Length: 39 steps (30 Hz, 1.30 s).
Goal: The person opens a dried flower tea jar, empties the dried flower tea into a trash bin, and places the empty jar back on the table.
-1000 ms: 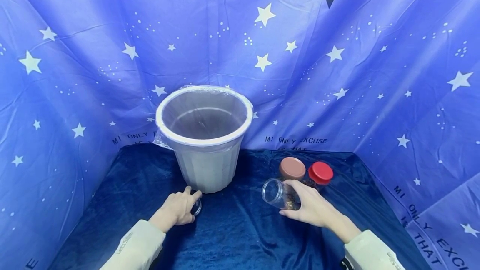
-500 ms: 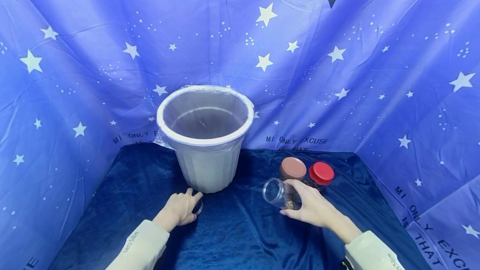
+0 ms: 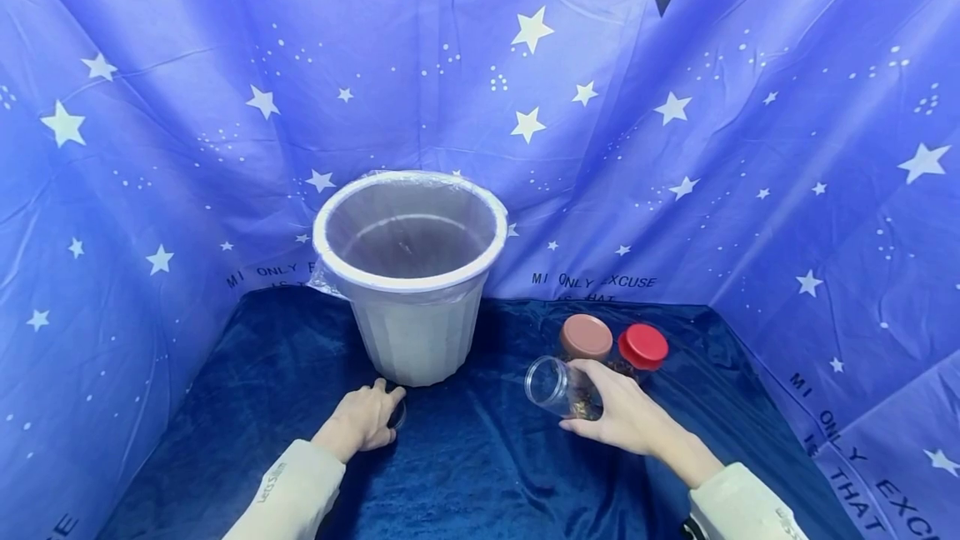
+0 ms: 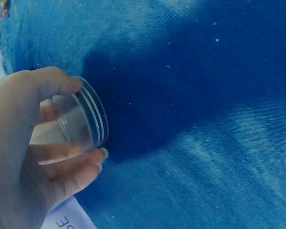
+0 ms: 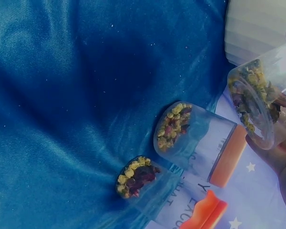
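Right hand (image 3: 626,417) gripping a tilted jar (image 3: 564,388), left hand (image 3: 360,419) a clear cylinder (image 4: 88,119), we risked spilling dried flowers (image 5: 253,88) by overtipping.

- Bin (image 3: 420,340), pale, upright; clear liner (image 3: 324,280) overhanging its rim.
- Pink-lidded jar (image 3: 587,336), partly filled with dried flowers (image 5: 174,126).
- Red-lidded jar (image 3: 643,346) just beside it, similarly filled.
- Blue cloth (image 3: 480,465) beneath them.
- Curtain (image 3: 420,48) behind, printed with stars and lettering.

Four clear containers (image 4: 78,119) (image 5: 251,98) (image 5: 196,138) (image 5: 142,180); two lids (image 3: 587,336) (image 3: 643,345) — and one bin (image 3: 420,340).
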Each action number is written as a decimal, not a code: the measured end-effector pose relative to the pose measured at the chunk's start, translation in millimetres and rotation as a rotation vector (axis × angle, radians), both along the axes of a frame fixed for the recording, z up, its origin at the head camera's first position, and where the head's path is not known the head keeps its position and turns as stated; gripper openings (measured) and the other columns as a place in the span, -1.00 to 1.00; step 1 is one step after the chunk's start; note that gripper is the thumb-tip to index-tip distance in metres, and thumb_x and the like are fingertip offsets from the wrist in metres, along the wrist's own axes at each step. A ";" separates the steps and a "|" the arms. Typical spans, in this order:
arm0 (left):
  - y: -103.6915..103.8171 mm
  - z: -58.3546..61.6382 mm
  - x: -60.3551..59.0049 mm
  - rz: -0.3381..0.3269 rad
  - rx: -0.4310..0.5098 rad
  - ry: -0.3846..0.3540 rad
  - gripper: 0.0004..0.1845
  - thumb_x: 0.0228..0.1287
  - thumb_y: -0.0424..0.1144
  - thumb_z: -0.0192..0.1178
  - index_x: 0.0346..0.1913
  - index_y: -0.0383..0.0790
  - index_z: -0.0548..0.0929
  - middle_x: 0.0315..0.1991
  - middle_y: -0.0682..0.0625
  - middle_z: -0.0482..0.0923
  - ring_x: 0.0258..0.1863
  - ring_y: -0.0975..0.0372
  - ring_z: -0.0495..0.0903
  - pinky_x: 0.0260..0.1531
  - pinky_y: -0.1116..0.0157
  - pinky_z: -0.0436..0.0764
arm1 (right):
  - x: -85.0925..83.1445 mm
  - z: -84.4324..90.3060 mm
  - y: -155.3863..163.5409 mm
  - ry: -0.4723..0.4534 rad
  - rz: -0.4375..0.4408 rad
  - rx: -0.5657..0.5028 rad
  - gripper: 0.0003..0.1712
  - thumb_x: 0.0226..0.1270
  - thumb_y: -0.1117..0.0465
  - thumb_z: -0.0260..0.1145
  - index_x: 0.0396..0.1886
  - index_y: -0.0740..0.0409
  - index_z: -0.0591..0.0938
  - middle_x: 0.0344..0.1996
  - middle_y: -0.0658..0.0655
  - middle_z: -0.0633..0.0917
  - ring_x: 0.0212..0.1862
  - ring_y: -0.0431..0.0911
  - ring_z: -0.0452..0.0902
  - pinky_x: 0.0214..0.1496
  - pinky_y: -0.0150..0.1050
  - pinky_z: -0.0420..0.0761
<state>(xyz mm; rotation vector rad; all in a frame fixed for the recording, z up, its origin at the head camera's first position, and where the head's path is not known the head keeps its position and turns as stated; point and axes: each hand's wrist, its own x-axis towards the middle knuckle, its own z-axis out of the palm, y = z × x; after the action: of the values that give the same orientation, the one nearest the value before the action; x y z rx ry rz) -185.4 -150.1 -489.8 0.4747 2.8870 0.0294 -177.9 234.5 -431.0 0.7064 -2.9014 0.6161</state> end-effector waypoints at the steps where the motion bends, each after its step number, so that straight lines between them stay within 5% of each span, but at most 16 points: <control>1: -0.2 -0.6 0.2 0.000 0.001 -0.005 -0.36 0.02 -0.13 0.42 0.21 -0.13 0.50 0.06 -0.32 0.52 -0.07 -0.14 0.62 -0.12 -0.04 0.64 | 0.0 0.2 -0.2 -0.002 -0.003 -0.001 -0.15 -0.10 -0.21 0.57 0.19 0.00 0.50 -0.03 -0.06 0.67 -0.07 -0.17 0.62 -0.10 -0.13 0.63; 8: 0.1 -1.2 3.2 -0.023 -0.016 -0.006 -0.41 0.09 -0.18 0.38 0.24 -0.04 0.51 0.01 -0.32 0.50 -0.06 -0.15 0.59 -0.09 -0.03 0.64 | -0.7 2.6 -1.1 0.001 -0.003 -0.002 -0.16 -0.11 -0.19 0.57 0.19 -0.03 0.49 -0.03 -0.09 0.66 -0.08 -0.20 0.62 -0.10 -0.15 0.62; 17: -0.4 2.5 8.2 0.049 0.033 -0.134 -0.32 0.12 -0.32 0.32 0.36 -0.06 0.41 0.23 -0.34 0.30 0.21 -0.20 0.41 -0.02 -0.10 0.60 | -1.9 6.3 -0.4 0.007 0.010 -0.013 -0.17 -0.09 -0.18 0.57 0.20 -0.05 0.49 -0.06 -0.12 0.66 -0.11 -0.25 0.61 -0.13 -0.20 0.63; 30: -3.0 -4.1 5.0 0.062 0.157 -0.064 -0.36 0.07 -0.32 0.38 0.27 -0.06 0.48 0.10 -0.32 0.32 0.06 -0.21 0.46 -0.01 -0.13 0.58 | -8.7 10.0 -2.3 0.064 0.052 -0.032 -0.20 -0.07 -0.16 0.57 0.15 0.02 0.50 -0.14 -0.09 0.67 -0.18 -0.27 0.60 -0.18 -0.26 0.63; 39: -4.2 -3.3 4.5 0.084 0.162 -0.074 -0.32 0.12 -0.24 0.41 0.33 -0.06 0.43 0.14 -0.32 0.33 0.08 -0.22 0.47 -0.02 -0.13 0.58 | -11.3 16.9 -5.3 0.035 0.026 -0.045 -0.19 -0.07 -0.15 0.57 0.16 0.05 0.50 -0.12 -0.04 0.66 -0.17 -0.22 0.61 -0.20 -0.25 0.63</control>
<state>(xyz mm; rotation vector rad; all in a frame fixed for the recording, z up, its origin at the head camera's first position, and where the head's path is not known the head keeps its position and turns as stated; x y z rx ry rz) -180.9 -154.3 -493.1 0.3718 2.8424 0.2901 -189.2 229.2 -414.0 0.7421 -2.8415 0.6633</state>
